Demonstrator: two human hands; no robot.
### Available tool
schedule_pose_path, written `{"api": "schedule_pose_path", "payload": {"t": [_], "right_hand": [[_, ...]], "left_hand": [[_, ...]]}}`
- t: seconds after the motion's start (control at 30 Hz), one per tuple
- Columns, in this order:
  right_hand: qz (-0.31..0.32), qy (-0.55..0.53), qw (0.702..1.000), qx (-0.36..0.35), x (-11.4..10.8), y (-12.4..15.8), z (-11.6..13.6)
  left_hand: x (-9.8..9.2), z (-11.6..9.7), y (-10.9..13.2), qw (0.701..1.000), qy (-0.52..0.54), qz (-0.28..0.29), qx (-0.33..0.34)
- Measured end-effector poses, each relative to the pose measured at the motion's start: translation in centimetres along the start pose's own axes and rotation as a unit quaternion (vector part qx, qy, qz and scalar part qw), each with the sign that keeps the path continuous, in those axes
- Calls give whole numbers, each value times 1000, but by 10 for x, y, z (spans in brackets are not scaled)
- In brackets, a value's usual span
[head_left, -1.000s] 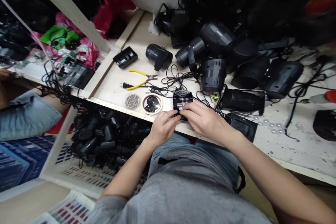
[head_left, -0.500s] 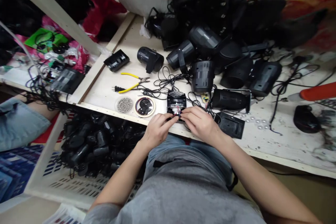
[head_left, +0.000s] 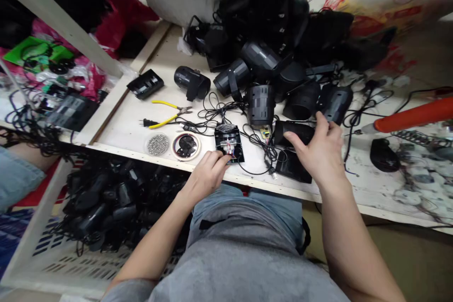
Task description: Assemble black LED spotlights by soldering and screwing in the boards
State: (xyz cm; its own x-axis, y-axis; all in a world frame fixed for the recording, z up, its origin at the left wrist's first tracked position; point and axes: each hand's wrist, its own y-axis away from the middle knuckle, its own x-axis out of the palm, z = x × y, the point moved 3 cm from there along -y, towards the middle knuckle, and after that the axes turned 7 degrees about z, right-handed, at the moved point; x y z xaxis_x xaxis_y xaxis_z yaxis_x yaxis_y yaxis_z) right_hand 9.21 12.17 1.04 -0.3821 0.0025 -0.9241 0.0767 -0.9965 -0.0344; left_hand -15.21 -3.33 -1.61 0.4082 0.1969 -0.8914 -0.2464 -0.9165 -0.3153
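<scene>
White-painted boards make up the worktop (head_left: 123,123) before me. Below it, on my left, a pale plastic crate (head_left: 88,282) holds a jumble of black parts. Black lamp housings (head_left: 262,23) pile up at the back. My right hand (head_left: 323,151) has its fingers spread wide over a black cylinder (head_left: 283,128) lying on its side; I cannot tell whether they touch it. My left hand (head_left: 208,172) bunches its fingers narrowly at the near edge of an open housing (head_left: 228,140), its wires exposed; what they pinch is hidden. Left of that lie yellow-handled pliers (head_left: 182,110), a pale ring (head_left: 174,145) around black bits, and tiny metal pieces (head_left: 157,144).
</scene>
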Motion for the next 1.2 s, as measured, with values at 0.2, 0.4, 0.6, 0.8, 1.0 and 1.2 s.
{"api": "schedule_pose_path", "payload": {"t": [0.2,0.4,0.6,0.8,1.0,1.2], "right_hand": [[88,-16,994,66,13,4,23],[69,-16,996,47,14,2,18],[-5,-47,998,-43,12,0,5],[-29,-28,986,-159,-21,4,1],[13,13,910,-415,-58,8,38],[165,21,773,-613,-35,13,115]], "left_hand": [[-2,-3,-6,998,-28,51,-24],[-3,3,-8,998,6,59,-28],[-9,12,-4,998,50,30,7],[-17,16,6,992,118,-10,-31],[-13,20,21,965,206,-95,-128],[7,5,23,937,276,-74,-200]]}}
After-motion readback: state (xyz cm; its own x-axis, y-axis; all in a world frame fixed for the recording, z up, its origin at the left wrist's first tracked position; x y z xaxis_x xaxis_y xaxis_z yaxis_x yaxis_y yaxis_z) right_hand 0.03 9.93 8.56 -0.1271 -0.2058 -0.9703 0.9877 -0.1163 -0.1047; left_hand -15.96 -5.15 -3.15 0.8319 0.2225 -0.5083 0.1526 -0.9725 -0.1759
